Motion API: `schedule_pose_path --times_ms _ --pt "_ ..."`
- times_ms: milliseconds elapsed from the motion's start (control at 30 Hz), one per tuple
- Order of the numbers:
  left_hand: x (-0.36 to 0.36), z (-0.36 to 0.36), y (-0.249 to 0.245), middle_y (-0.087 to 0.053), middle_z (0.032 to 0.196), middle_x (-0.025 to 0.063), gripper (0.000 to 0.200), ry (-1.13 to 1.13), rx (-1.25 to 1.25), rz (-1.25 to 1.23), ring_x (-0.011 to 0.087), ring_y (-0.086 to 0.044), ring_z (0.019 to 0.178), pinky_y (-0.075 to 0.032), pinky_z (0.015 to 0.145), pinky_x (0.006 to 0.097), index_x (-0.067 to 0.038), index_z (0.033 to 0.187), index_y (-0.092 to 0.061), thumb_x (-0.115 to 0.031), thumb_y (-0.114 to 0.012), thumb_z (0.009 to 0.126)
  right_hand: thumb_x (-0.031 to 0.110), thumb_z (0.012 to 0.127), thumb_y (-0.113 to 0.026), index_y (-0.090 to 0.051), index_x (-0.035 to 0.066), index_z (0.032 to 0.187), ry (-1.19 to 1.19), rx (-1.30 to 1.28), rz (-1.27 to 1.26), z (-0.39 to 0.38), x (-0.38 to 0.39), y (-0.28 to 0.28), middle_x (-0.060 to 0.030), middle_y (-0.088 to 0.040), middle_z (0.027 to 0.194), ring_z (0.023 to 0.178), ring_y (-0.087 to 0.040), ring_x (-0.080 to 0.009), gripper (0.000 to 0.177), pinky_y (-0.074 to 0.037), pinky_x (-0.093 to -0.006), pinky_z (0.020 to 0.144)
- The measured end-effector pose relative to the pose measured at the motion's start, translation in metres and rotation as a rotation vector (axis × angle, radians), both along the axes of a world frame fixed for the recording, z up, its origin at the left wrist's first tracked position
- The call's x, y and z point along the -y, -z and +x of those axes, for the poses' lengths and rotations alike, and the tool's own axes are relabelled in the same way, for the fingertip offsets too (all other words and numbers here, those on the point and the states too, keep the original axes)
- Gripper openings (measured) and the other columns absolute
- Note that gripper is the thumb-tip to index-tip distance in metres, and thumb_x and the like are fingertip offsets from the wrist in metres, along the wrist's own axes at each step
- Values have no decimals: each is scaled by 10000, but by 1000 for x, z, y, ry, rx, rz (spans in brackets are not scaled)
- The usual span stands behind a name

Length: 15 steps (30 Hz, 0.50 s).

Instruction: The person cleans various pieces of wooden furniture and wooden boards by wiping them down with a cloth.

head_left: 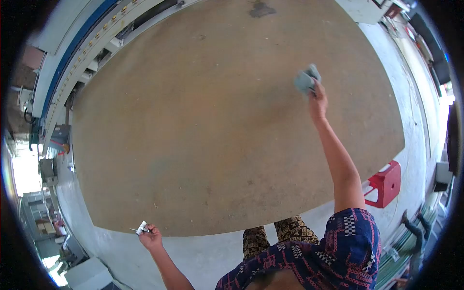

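In the head view my right hand [317, 99] is closed round a bunched grey-blue cloth [307, 79], over the right part of a large brown tabletop [217, 121]. My right arm is stretched far forward. At the lower left, by the table's near edge, my left hand [152, 237] pinches a small white object [141, 227] with a thin tip pointing left; what it is cannot be made out.
A red plastic stool [385, 184] stands at the table's right corner. Along the upper left runs a long machine with a blue strip [72, 58]. A dark stain [261, 9] marks the far tabletop. Another person's legs [415, 232] show at the lower right.
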<state>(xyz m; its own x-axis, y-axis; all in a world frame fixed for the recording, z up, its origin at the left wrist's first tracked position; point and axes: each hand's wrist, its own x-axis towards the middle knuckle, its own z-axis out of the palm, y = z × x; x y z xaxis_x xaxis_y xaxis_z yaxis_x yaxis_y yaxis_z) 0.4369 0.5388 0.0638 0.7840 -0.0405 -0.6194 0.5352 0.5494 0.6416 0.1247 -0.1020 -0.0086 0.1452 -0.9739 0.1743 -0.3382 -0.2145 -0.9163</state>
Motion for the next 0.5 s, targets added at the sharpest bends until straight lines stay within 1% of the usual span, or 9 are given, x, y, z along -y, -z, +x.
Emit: schedule_pose_path --times_ms 33,133,200,233,267,367,433,467,500 --pt "7 4 3 -533 632 56 209 30 -8 -6 189 -529 577 -390 433 272 -48 774 -534 -230 -451 834 197 929 -451 -474 70 1261 91 -321 -90 -30 7 10 -111 -474 1245 1171 -445 -229 356 -352 -346 977" --pt "34 15 7 -506 624 45 211 129 -28 -15 186 -512 576 -380 441 273 -55 774 -511 -229 -416 844 159 911 -460 -499 46 1216 302 -547 -32 -71 -22 38 -115 -496 1189 1122 -473 -236 328 -373 -318 924" --pt "57 8 8 -483 616 36 210 194 -51 16 182 -494 572 -363 442 274 -54 792 -498 -238 -413 845 99 818 -517 -497 70 1229 271 -219 115 -70 -53 58 -113 -499 1198 1133 -466 -268 413 -344 -334 966" --pt "67 6 4 -472 613 31 210 224 -58 38 180 -485 570 -355 443 274 -53 802 -492 -242 -411 845 158 871 -481 -526 57 1116 239 558 261 -47 -80 52 -68 -529 1074 1018 -491 -209 269 -371 -332 892" --pt "81 4 0 -441 603 19 194 275 -52 79 169 -446 563 -332 446 268 -74 817 -482 -262 -438 840 120 872 -464 -547 18 922 152 832 340 -35 -102 80 -111 -554 916 824 -502 -230 140 -374 -329 742" --pt "116 -4 4 -439 602 17 175 443 -83 26 161 -411 532 -315 423 263 -104 814 -487 -276 -472 835 12 727 -540 -563 34 1032 -164 -272 118 18 -231 66 -154 -526 1104 1085 -452 -332 307 -347 -446 932" --pt "148 -12 -3 -438 598 15 174 638 9 61 153 -372 500 -293 398 263 -122 818 -491 -294 -490 843 51 718 -558 -559 61 1083 -710 -629 -225 52 -332 77 -159 -505 1155 1136 -430 -323 365 -314 -443 992" --pt "166 -17 -3 -437 587 14 185 714 13 45 154 -377 483 -288 383 263 -119 818 -495 -300 -484 853 80 709 -561 -577 72 1047 -726 -298 -344 63 -390 97 -146 -531 1105 1104 -458 -319 338 -348 -431 956" --pt "185 -25 -2 -435 576 13 196 791 17 28 155 -382 466 -284 369 263 -117 818 -500 -307 -479 862 110 691 -559 -596 59 952 -995 -318 -392 76 -433 95 -138 -562 1029 1041 -514 -312 269 -413 -427 874"
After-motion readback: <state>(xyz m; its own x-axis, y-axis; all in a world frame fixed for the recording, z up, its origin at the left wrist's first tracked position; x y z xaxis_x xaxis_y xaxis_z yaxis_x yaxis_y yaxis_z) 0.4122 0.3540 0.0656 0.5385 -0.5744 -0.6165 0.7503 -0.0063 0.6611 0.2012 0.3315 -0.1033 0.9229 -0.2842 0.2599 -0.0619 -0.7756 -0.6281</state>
